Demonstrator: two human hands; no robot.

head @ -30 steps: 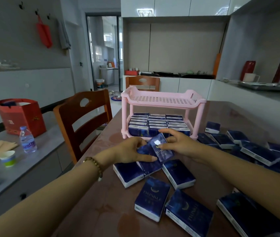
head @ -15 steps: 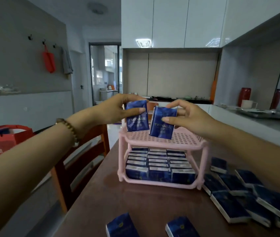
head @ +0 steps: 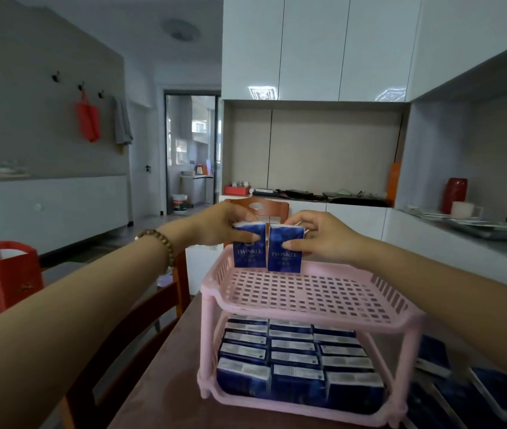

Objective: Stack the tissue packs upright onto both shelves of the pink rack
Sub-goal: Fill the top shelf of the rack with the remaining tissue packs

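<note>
Tissue packs [head: 295, 363] fill the rack's [head: 212, 291] bottom shelf in upright rows. Two more stand side by side at the back left of the top shelf [head: 307, 318]. The left hand [head: 218, 226] pinches the left pack [head: 248, 249] and the right hand [head: 323, 236] pinches the right pack [head: 285, 254], thumbs in front, fingers curled behind. Loose packs [head: 493, 394] lie on the table [head: 159, 394] at right.

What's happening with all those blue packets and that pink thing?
A person is filling a pink rack with tissue packs. The left hand holds the left tissue pack and the right hand holds the right tissue pack, both upright at the back of the top shelf. The bottom shelf packs already sit in rows. Loose packs lie on the table.
</note>
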